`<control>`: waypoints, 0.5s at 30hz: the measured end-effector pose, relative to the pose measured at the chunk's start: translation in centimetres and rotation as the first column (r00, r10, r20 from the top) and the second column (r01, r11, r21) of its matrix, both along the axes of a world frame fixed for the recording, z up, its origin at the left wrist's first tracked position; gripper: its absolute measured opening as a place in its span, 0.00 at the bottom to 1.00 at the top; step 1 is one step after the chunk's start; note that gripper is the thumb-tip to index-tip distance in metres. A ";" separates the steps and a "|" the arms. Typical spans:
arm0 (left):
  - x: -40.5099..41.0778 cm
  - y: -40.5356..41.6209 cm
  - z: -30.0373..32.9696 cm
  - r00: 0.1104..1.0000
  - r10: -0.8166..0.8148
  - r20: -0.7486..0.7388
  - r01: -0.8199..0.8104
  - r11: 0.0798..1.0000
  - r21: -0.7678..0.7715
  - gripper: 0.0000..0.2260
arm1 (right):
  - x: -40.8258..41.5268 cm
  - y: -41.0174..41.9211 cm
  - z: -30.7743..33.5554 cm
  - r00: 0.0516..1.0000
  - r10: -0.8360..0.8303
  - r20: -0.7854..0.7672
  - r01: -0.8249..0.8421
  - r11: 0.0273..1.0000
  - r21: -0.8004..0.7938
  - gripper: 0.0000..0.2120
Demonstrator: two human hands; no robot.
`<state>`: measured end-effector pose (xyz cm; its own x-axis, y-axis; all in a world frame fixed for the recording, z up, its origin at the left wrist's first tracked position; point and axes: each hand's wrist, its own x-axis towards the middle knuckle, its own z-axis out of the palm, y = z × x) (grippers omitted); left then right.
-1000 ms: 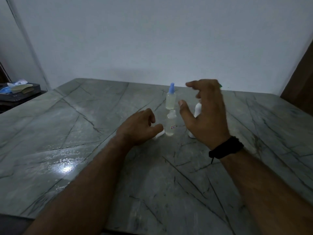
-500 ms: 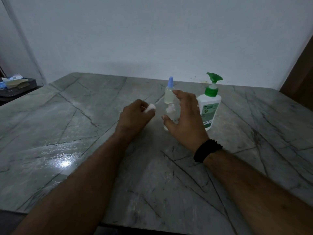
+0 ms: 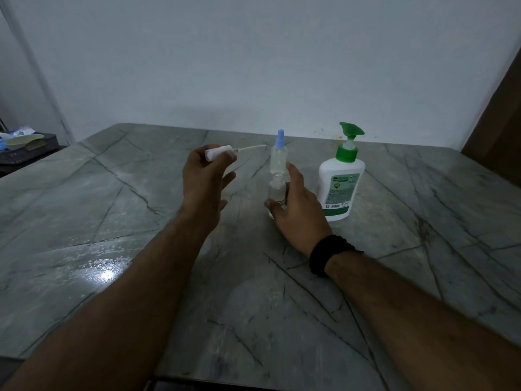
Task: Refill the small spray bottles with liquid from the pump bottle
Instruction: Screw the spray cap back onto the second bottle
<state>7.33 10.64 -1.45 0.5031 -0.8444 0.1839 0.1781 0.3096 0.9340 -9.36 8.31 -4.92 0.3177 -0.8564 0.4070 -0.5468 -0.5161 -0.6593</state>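
On the table an uncapped clear bottle holds a little liquid; behind it, at 12 o'clock, a blue-capped bottle is partly full. The pump bottle stands at its 3 o'clock. The right hand cups the clear bottle; the left hand, at 9 o'clock, pinches the sprayer.
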 end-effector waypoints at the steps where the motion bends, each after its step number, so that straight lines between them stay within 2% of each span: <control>1: 0.0 0.1 0.1 1.000 -0.005 -0.008 0.005 1.000 -0.016 0.18 | 0.1 -0.2 -0.1 1.000 0.002 0.016 -0.002 1.000 0.016 0.40; 5: -0.2 0.3 0.7 1.000 -0.002 -0.007 0.001 0.995 -0.096 0.20 | 0.2 -0.6 -0.2 0.997 0.021 0.074 -0.024 0.999 0.042 0.42; 11: -0.8 0.5 1.0 0.995 -0.033 0.095 0.048 0.987 -0.154 0.17 | 0.1 -0.5 -0.3 0.995 0.046 0.084 -0.050 0.998 0.043 0.42; 15: -0.9 0.6 1.2 0.997 -0.028 0.073 0.040 0.983 -0.180 0.19 | 0.1 -0.3 -0.2 0.996 0.056 0.073 -0.060 0.997 0.045 0.42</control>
